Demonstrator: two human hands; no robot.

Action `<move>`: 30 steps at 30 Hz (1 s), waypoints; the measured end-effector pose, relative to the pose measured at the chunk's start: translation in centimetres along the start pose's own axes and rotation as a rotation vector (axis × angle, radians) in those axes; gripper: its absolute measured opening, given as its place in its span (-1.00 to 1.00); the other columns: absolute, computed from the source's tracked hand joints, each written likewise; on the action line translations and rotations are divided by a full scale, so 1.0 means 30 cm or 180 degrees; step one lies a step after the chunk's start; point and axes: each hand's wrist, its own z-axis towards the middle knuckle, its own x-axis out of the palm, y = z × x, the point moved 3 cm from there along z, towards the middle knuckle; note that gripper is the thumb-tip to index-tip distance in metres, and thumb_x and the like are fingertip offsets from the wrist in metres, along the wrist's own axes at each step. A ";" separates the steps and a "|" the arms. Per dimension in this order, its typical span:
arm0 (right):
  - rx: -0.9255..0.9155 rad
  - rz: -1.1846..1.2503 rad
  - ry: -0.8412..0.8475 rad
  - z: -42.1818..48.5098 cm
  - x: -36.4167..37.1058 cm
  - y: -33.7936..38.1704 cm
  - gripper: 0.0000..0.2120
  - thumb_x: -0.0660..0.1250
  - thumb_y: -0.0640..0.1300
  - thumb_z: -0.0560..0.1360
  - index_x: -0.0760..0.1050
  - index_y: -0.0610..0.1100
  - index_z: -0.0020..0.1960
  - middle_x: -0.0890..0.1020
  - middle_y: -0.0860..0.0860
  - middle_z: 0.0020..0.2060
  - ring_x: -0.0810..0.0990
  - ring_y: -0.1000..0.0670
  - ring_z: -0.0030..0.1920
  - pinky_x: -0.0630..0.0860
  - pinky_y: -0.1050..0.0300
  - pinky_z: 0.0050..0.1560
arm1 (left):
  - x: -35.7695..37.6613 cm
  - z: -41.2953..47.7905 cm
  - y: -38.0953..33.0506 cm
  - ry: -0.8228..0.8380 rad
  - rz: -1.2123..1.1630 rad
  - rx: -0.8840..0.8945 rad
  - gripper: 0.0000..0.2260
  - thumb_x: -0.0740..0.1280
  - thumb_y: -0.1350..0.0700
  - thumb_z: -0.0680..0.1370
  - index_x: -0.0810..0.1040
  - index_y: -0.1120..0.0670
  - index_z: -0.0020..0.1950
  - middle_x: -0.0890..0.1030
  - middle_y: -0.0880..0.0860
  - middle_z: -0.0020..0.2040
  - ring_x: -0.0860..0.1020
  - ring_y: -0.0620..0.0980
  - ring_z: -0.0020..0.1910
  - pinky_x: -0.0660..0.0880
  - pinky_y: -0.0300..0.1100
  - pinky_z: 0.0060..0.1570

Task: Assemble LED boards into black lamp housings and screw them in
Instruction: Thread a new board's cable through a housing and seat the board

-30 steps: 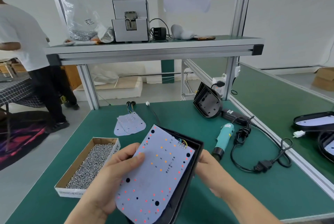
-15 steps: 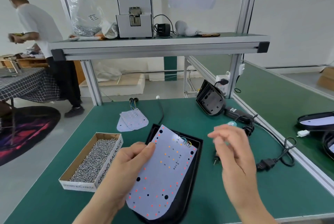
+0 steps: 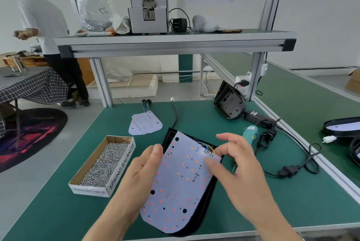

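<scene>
Since the earlier frame, the right hand [image 3: 239,168] has come down from above the table [image 3: 58,211] to the right edge of the LED board [image 3: 181,184]. Its thumb touches the board just beside the soldered wires [image 3: 208,148]. Its other fingers are loosely curled and hold nothing.

The left hand [image 3: 144,178] pinches the board's left edge. The thumb lies on top and the fingers are hidden beneath.

The board lies tilted across the black housing [image 3: 206,207] at the middle of the table's near edge and does not look seated yet.

Likely faults from this position:
- The wires may be trapped between board and housing if the board is pressed down before they are tucked in.
- The screw holes may not line up while the board sits skewed. A screw driven then would probably go in crooked.
- The board may slide off the rim if the left hand's pinch loosens.

Surroundings:
- A box of screws [image 3: 121,166] sits toward the left edge, near the left hand.
- Spare boards [image 3: 146,124] lie beyond it, toward the far edge.
- An electric screwdriver [image 3: 250,133] lies toward the right edge, just behind the right hand. Its cable [image 3: 292,168] loops along that edge and could snag a reach for the tool.
- A second housing [image 3: 229,104] leans at the far right corner.
</scene>
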 end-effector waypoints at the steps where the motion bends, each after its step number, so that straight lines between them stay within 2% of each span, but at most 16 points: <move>1: 0.0226 0.0508 0.0028 0.005 0.000 -0.004 -0.85 0.48 -0.19 0.49 0.58 -0.01 -0.20 0.55 0.28 0.14 0.51 0.18 0.17 0.37 0.27 0.11 | -0.001 -0.006 0.001 0.0053 0.0108 0.0031 -0.42 0.19 -0.36 0.55 0.67 0.14 -0.06 0.69 -0.04 -0.08 0.64 -0.17 -0.15 0.53 -0.35 -0.12; 3: 0.0392 0.1069 -0.0097 0.012 0.001 -0.007 -0.81 0.44 -0.31 0.51 0.59 -0.12 -0.24 0.60 0.23 0.03 0.55 0.15 -0.08 0.40 0.30 -0.04 | 0.001 -0.011 0.006 0.0166 0.0374 0.0178 -0.40 0.09 -0.36 0.57 0.68 0.09 -0.03 0.65 -0.25 -0.11 0.59 -0.36 -0.12 0.43 -0.54 -0.13; 5: 0.0310 0.1108 -0.0418 0.012 0.011 -0.001 -0.81 0.42 -0.35 0.51 0.59 -0.16 -0.25 0.60 0.20 -0.03 0.54 0.10 -0.11 0.41 0.31 -0.08 | 0.022 -0.006 0.019 0.0302 0.0559 0.0228 -0.47 0.06 -0.33 0.59 0.63 0.03 0.08 0.63 -0.13 -0.03 0.58 -0.22 0.00 0.46 -0.36 0.03; 7: 0.0241 0.1057 -0.0731 0.001 0.033 -0.006 -0.83 0.42 -0.33 0.52 0.60 -0.17 -0.22 0.59 0.21 -0.04 0.55 0.03 -0.01 0.43 0.17 0.02 | 0.040 -0.001 0.033 0.0334 0.0549 0.0298 -0.68 0.10 -0.23 0.61 0.57 -0.21 0.19 0.61 -0.06 0.03 0.56 -0.12 0.02 0.48 -0.21 0.10; 9: 0.0163 0.0875 -0.0907 -0.017 0.048 -0.017 -0.85 0.44 -0.28 0.53 0.60 -0.14 -0.20 0.57 0.21 -0.02 0.55 -0.05 0.02 0.46 0.04 0.02 | 0.047 0.001 0.039 0.0202 0.0346 0.0265 -0.74 0.17 -0.16 0.64 0.41 -0.42 0.31 0.54 -0.14 -0.13 0.48 -0.12 -0.18 0.48 -0.24 -0.13; 11: 0.0020 0.0609 -0.0919 -0.025 0.049 -0.025 -0.84 0.45 -0.25 0.53 0.59 -0.06 -0.18 0.57 0.21 0.02 0.55 -0.09 -0.02 0.44 0.02 -0.17 | 0.040 0.002 0.042 0.0036 0.0165 0.0137 -0.62 0.25 -0.08 0.65 0.30 -0.48 0.37 0.40 -0.03 -0.24 0.35 -0.07 -0.28 0.40 -0.23 -0.28; 14: -0.0209 0.0273 -0.0775 -0.021 0.035 -0.021 -0.82 0.45 -0.23 0.53 0.55 -0.01 -0.18 0.55 0.20 0.06 0.55 -0.05 0.08 0.44 0.15 -0.18 | 0.034 -0.002 0.053 -0.0126 -0.0131 -0.0138 -0.63 0.33 -0.14 0.53 0.45 -0.39 0.32 0.58 0.09 -0.11 0.52 0.10 -0.17 0.51 -0.02 -0.09; 15: -0.0355 0.0065 -0.0755 -0.017 0.029 -0.013 -0.84 0.45 -0.20 0.53 0.54 -0.02 -0.17 0.53 0.19 0.09 0.53 -0.02 0.16 0.43 0.29 -0.06 | 0.037 -0.006 0.055 -0.0118 -0.0182 -0.0202 -0.66 0.35 -0.14 0.49 0.54 -0.29 0.27 0.67 0.06 -0.02 0.61 0.11 -0.09 0.56 0.00 -0.01; 17: -0.0677 -0.0315 -0.0810 -0.017 0.017 0.008 -0.93 0.44 -0.12 0.50 0.55 -0.04 -0.06 0.45 0.12 0.20 0.46 0.07 0.26 0.32 0.38 0.20 | 0.046 -0.015 0.061 -0.0055 -0.0314 -0.0347 -0.71 0.39 -0.12 0.45 0.65 -0.10 0.14 0.72 0.03 0.00 0.68 0.03 -0.07 0.61 -0.06 -0.07; 18: -0.0841 -0.0427 -0.0902 -0.020 0.014 0.013 -0.80 0.45 -0.10 0.47 0.55 -0.03 0.07 0.40 0.08 0.27 0.44 0.09 0.27 0.33 0.35 0.24 | 0.048 -0.017 0.064 -0.0024 -0.0403 -0.0412 -0.75 0.41 -0.09 0.45 0.66 -0.06 0.08 0.73 0.06 -0.01 0.69 0.03 -0.09 0.61 -0.08 -0.13; 21: -0.0734 0.0402 -0.1119 -0.015 -0.015 -0.023 -0.51 0.41 -0.21 0.51 0.41 0.09 0.38 0.44 0.15 0.31 0.53 0.09 0.07 0.49 0.21 0.00 | 0.032 -0.018 0.065 0.0114 -0.0954 -0.0483 -0.76 0.46 -0.01 0.45 0.65 -0.01 0.09 0.69 0.15 0.09 0.68 0.10 0.00 0.61 -0.04 -0.07; 23: -0.0082 0.1582 -0.0639 0.014 -0.014 -0.048 -0.45 0.26 -0.39 0.59 0.43 0.18 0.37 0.54 0.20 0.29 0.53 0.08 -0.16 0.50 0.21 -0.17 | 0.022 -0.019 0.052 0.0353 -0.1306 -0.0466 -0.65 0.49 0.02 0.46 0.58 0.01 0.23 0.65 0.17 0.21 0.64 0.16 0.14 0.60 0.02 0.05; 24: 0.0214 0.2006 -0.0130 0.024 0.005 -0.054 -0.38 0.23 -0.46 0.58 0.44 0.18 0.39 0.54 0.17 0.34 0.56 0.07 -0.15 0.51 0.23 -0.15 | 0.022 -0.023 0.046 0.0508 -0.1432 -0.0475 -0.60 0.48 0.03 0.48 0.54 0.02 0.30 0.62 0.18 0.25 0.62 0.18 0.19 0.59 0.03 0.07; 26: 0.0446 0.2084 0.0887 0.022 0.055 -0.061 -0.33 0.35 -0.48 0.46 0.52 0.15 0.37 0.59 0.15 0.33 0.64 0.12 0.05 0.56 0.24 0.01 | 0.032 -0.031 0.038 0.0789 -0.1613 -0.0518 -0.57 0.45 0.07 0.52 0.47 0.05 0.37 0.58 0.23 0.30 0.60 0.22 0.22 0.58 0.05 0.09; 27: 0.0514 0.1943 0.1195 0.014 0.079 -0.056 -0.37 0.38 -0.43 0.40 0.61 0.20 0.25 0.67 0.16 0.20 0.66 0.18 0.05 0.57 0.26 -0.02 | 0.035 -0.034 0.036 0.0848 -0.1657 -0.0551 -0.57 0.44 0.08 0.53 0.46 0.06 0.38 0.57 0.24 0.31 0.59 0.24 0.23 0.58 0.06 0.09; 30: 0.0463 0.1467 0.1251 0.003 0.117 -0.045 -0.49 0.28 -0.28 0.34 0.66 0.35 -0.06 0.72 0.27 -0.15 0.64 0.30 -0.17 0.55 0.35 -0.18 | 0.028 -0.041 0.035 0.0789 -0.1723 -0.0647 -0.61 0.43 0.12 0.50 0.53 0.06 0.32 0.59 0.24 0.28 0.62 0.25 0.19 0.61 0.04 0.02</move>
